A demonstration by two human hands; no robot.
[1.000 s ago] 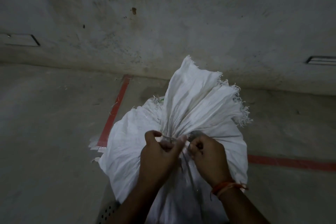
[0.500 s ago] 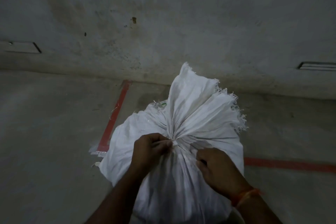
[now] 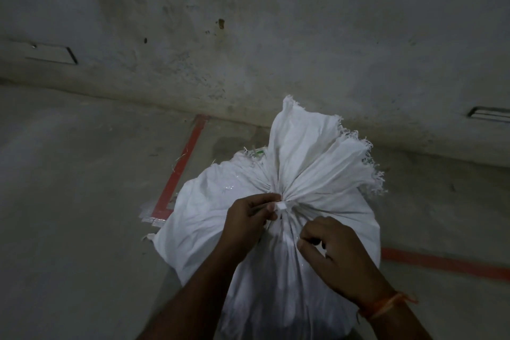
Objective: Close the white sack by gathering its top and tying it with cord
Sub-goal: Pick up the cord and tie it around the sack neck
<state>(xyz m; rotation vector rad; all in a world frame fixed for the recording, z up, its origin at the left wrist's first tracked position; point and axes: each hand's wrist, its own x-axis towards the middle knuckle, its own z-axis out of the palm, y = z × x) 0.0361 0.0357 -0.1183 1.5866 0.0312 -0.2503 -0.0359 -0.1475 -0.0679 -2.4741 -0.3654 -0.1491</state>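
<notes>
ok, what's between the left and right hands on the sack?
Head view: between the left hand and right hand lies pleated cloth of the white sack, with its cinched neck and a small white cord bit.

A: count check?
B: 1 white sack. 1 cord, knotted at the neck.
A: hands?
B: 2: left hand, right hand. 1 orange wrist thread.
A: floor?
B: 2 red tape lines. 2 slots in the wall.
</notes>
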